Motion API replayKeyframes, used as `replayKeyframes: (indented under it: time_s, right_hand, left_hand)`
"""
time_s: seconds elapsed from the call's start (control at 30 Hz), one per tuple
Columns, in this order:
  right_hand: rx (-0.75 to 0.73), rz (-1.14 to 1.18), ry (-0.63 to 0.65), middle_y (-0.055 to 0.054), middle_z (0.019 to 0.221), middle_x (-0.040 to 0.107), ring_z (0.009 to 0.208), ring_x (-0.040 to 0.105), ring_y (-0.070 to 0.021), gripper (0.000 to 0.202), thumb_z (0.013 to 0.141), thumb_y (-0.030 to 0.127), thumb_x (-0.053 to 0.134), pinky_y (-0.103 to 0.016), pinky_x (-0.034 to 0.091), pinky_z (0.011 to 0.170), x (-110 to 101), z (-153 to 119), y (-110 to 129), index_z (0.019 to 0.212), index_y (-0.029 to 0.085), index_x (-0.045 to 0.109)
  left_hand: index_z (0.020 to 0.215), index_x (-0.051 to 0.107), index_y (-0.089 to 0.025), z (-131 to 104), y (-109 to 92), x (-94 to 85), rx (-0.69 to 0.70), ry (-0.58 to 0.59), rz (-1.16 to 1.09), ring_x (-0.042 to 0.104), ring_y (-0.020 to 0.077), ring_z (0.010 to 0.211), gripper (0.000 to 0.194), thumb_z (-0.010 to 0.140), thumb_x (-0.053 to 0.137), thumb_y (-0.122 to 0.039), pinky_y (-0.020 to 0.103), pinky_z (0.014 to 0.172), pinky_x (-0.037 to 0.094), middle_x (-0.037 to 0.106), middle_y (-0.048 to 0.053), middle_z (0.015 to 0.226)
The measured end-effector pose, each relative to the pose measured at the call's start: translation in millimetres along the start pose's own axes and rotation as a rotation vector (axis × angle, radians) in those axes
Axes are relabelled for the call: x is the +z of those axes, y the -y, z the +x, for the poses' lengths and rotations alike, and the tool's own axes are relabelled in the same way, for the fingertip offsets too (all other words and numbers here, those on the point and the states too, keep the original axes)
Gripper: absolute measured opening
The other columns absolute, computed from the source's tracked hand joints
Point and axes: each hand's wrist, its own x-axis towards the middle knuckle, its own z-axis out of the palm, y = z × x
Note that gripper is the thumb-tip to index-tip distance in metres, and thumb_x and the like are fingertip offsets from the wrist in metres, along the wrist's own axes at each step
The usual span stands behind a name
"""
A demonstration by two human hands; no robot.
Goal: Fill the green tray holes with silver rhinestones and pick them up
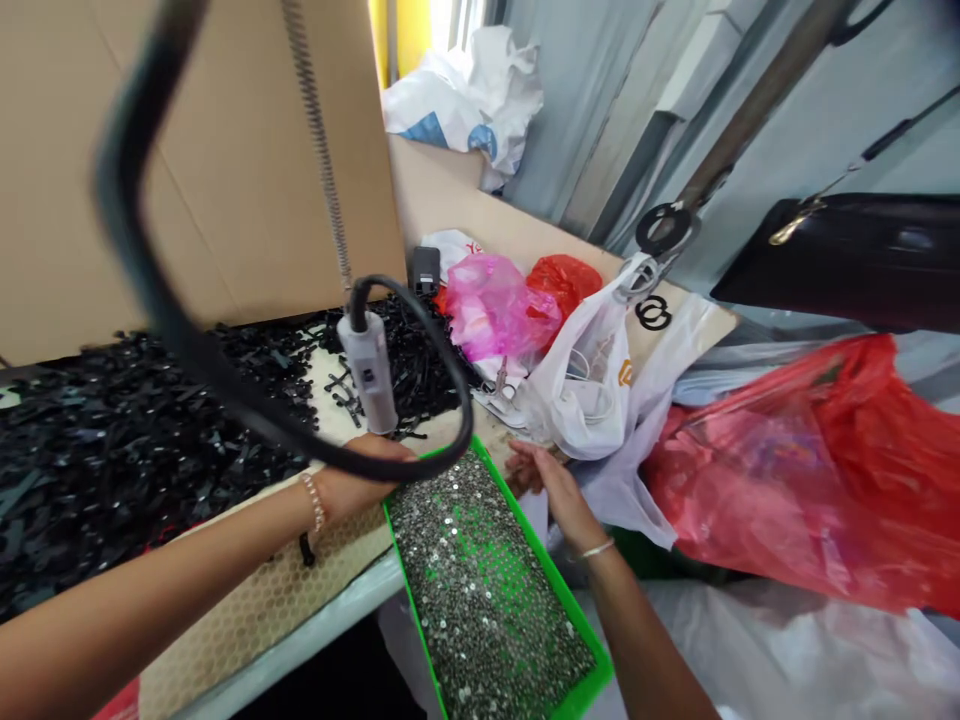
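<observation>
Green plastic tray (585,690), six o'clock, seems amply stocked with small metal fasteners (450,620), black strips (75,450) heaped at nine; left hand (354,491) touches its far-left corner, pinch unclear, right hand (562,500) loosely spread alongside.

Around the pink bag (495,312) I see a small red bag (568,285) beside its right, a black box (426,270) left, scissors (501,380) below, and a purse (847,262) well right.
</observation>
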Motion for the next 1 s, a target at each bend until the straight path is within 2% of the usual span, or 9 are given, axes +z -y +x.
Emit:
replayKeyframes:
  time_s: [0.07,0.17,0.3,0.47,0.57,0.63,0.77,0.87,1.0]
  right_hand:
    - [0.067,0.129,0.220,-0.010,0.101,0.069,0.083,0.066,-0.0214,0.063,0.095,0.058,0.019,-0.036,0.054,0.072,-8.2,-8.8,15.1,0.127,0.018,0.056]
    - [0.009,-0.022,0.374,-0.008,0.121,0.062,0.107,0.059,-0.0241,0.053,0.093,0.054,0.038,-0.038,0.048,0.091,-20.1,-26.6,38.7,0.133,0.022,0.050]
    - [0.054,-0.296,0.401,-0.010,0.105,0.067,0.094,0.063,-0.0266,0.051,0.096,0.048,0.031,-0.042,0.048,0.085,-31.4,-42.8,55.6,0.136,0.021,0.046]
    - [0.090,-0.240,0.404,-0.009,0.095,0.067,0.088,0.062,-0.0258,0.052,0.097,0.048,0.024,-0.041,0.046,0.086,-42.9,-46.5,57.0,0.125,0.018,0.055]
    - [0.130,-0.176,0.361,-0.009,0.099,0.067,0.091,0.061,-0.0254,0.051,0.096,0.049,0.026,-0.039,0.046,0.085,-47.1,-45.1,56.1,0.121,0.017,0.057]
    - [0.145,-0.137,0.326,-0.010,0.105,0.066,0.094,0.060,-0.0255,0.052,0.095,0.050,0.028,-0.039,0.045,0.086,-47.5,-43.8,53.3,0.121,0.016,0.057]
    - [0.187,-0.095,0.283,-0.010,0.108,0.066,0.097,0.060,-0.0258,0.052,0.095,0.050,0.029,-0.040,0.043,0.092,-43.0,-42.4,42.5,0.122,0.015,0.057]
    - [0.198,-0.076,0.288,-0.010,0.110,0.066,0.096,0.060,-0.0255,0.051,0.095,0.050,0.031,-0.039,0.044,0.091,-37.9,-44.3,35.8,0.125,0.017,0.056]
    - [0.210,-0.046,0.281,-0.011,0.114,0.064,0.101,0.059,-0.0263,0.052,0.094,0.050,0.032,-0.039,0.043,0.094,-33.3,-49.2,31.4,0.126,0.016,0.055]
  left_hand:
    - [0.065,0.057,-0.017,6.0,-5.3,1.0,0.012,0.004,0.007,0.042,0.0119,0.052,0.039,0.090,0.037,-0.038,0.023,0.054,0.028,0.050,-0.001,0.056]
    - [0.067,0.060,-0.016,14.6,-12.9,5.3,0.035,0.021,0.007,0.042,0.0110,0.053,0.036,0.091,0.039,-0.033,0.022,0.055,0.028,0.052,-0.001,0.058]
    - [0.069,0.064,-0.016,27.4,-20.1,15.5,0.075,0.045,0.003,0.047,0.0108,0.056,0.034,0.091,0.043,-0.032,0.022,0.056,0.029,0.057,0.000,0.062]
    - [0.070,0.067,-0.015,48.4,-23.5,25.0,0.113,0.035,0.018,0.050,0.0115,0.055,0.038,0.092,0.045,-0.037,0.022,0.052,0.031,0.060,-0.001,0.060]
    - [0.078,0.069,-0.015,60.4,-19.6,26.7,0.130,-0.007,0.035,0.056,0.0143,0.060,0.052,0.098,0.030,-0.044,0.023,0.053,0.038,0.064,0.001,0.067]
    - [0.099,0.068,-0.015,65.9,-12.9,27.4,0.163,-0.062,0.054,0.062,0.0170,0.079,0.059,0.100,0.014,-0.041,0.025,0.068,0.047,0.069,0.004,0.090]
    - [0.133,0.048,-0.019,72.8,10.0,31.6,0.280,-0.147,0.164,0.037,0.0211,0.131,0.048,0.101,0.017,-0.037,0.037,0.109,0.031,0.046,0.006,0.139]
    - [0.143,0.033,-0.018,77.2,29.3,35.8,0.349,-0.158,0.283,0.011,0.0244,0.142,0.047,0.100,0.023,-0.034,0.045,0.116,0.016,0.022,0.007,0.153]
    - [0.147,0.025,-0.022,82.9,45.0,38.1,0.451,-0.118,0.444,0.002,0.0258,0.142,0.050,0.099,0.032,-0.035,0.046,0.117,0.009,0.008,0.007,0.155]
